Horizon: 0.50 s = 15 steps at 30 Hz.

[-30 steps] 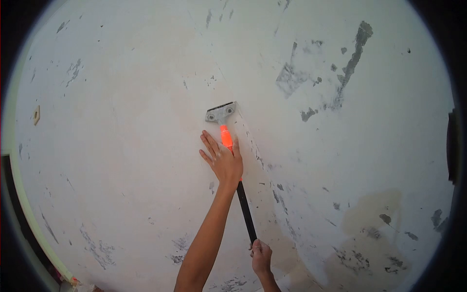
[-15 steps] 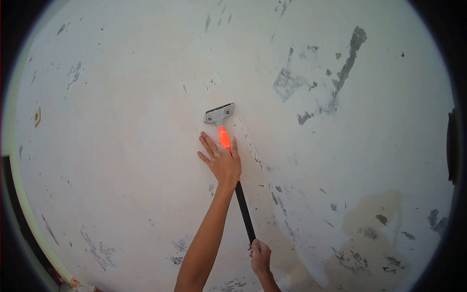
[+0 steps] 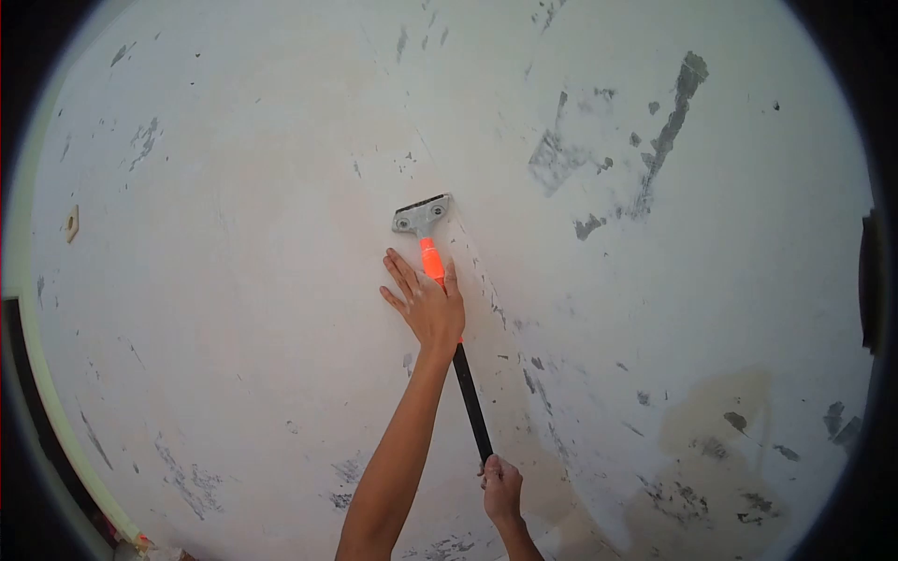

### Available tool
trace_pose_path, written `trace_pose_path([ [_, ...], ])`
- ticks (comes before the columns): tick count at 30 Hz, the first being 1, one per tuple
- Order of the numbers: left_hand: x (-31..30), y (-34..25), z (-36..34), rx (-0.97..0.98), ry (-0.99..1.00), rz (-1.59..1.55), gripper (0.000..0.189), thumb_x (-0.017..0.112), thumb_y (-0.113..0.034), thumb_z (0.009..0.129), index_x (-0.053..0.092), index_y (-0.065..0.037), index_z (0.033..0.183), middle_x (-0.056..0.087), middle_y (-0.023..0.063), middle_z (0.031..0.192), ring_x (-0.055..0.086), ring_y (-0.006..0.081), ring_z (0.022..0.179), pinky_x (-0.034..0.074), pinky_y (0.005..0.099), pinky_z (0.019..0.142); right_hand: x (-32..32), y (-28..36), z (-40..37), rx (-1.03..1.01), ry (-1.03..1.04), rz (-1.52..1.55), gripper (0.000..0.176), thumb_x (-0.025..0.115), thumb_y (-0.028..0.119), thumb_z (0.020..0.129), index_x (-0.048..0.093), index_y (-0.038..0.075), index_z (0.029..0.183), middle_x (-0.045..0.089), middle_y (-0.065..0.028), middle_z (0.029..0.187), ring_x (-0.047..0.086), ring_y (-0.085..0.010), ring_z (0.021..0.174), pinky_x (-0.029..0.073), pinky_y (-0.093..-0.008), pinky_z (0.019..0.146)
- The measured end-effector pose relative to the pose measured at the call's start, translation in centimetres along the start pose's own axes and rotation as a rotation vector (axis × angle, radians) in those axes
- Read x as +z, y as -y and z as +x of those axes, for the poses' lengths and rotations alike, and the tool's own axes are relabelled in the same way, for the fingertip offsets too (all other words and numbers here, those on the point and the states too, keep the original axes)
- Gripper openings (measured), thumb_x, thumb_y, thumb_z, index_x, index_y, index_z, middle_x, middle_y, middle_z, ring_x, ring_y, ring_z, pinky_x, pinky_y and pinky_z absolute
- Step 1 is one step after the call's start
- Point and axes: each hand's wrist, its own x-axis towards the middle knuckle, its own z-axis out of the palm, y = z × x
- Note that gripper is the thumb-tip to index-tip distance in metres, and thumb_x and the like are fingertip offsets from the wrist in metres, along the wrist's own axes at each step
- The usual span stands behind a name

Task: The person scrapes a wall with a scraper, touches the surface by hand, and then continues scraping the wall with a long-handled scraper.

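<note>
A long-handled scraper (image 3: 470, 397) has a grey metal head, an orange neck and a black shaft. Its blade edge touches or lies very near the pale wall (image 3: 281, 187), close to a line of chipped marks. My left hand (image 3: 432, 309) lies over the upper handle just below the orange neck, its palm towards the wall and its fingers spread out to the left. Lower down, my right hand (image 3: 502, 486) is wrapped round the bottom end of the black shaft.
Grey bare patches (image 3: 669, 131) mark the wall at the upper right. A small yellowish fitting (image 3: 72, 224) sits at the far left. A dark object (image 3: 871, 280) stands at the right edge, and debris (image 3: 161, 553) lies at the bottom left.
The scraper and both my hands have shifted up very slightly along the wall. My hold on the shaft looks the same.
</note>
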Motion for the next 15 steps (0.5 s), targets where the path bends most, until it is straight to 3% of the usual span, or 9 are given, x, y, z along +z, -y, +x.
trace_pose_path([
  [4,0.5,0.4,-0.6,0.014,-0.012,-0.001,0.087,0.043,-0.048,0.107,0.015,0.018,0.156,0.007,0.0232,0.171,0.002,0.0338,0.16,0.001,0.0602,0.124,-0.1,-1.0,0.0,-0.043,-0.018,-0.069,0.044,0.045,0.034,0.107,0.061,0.002,0.081,0.055,-0.0115,0.061,0.057,-0.0234,0.059,0.043,-0.0401,0.06],
  [6,0.2,0.4,0.3,0.013,-0.013,0.026,0.085,0.043,-0.049,0.107,0.018,0.018,0.155,0.007,0.0236,0.171,0.002,0.0345,0.16,0.001,0.061,0.124,-0.3,-1.0,-0.2,-0.053,-0.013,0.015,0.049,0.047,0.036,0.11,0.057,0.004,0.075,0.046,0.0035,0.06,0.044,-0.0069,0.056,0.035,-0.0278,0.052],
  [13,0.3,0.4,0.1,0.036,-0.051,-0.004,0.083,0.043,-0.049,0.107,0.026,0.017,0.153,0.009,0.0251,0.17,0.004,0.0357,0.16,0.002,0.0614,0.124,-0.1,-0.9,-0.1,-0.069,-0.013,0.015,0.047,0.047,0.034,0.11,0.057,0.004,0.075,0.046,0.0034,0.06,0.044,-0.0069,0.055,0.035,-0.0285,0.051],
  [15,0.7,0.2,0.3,0.033,-0.072,-0.018,0.083,0.043,-0.049,0.107,0.026,0.017,0.153,0.009,0.0252,0.17,0.004,0.0357,0.16,0.002,0.0611,0.124,0.2,-0.4,0.7,-0.053,-0.013,0.003,0.043,0.046,0.032,0.106,0.059,0.002,0.079,0.052,-0.0112,0.061,0.054,-0.0219,0.058,0.042,-0.0385,0.059],
])
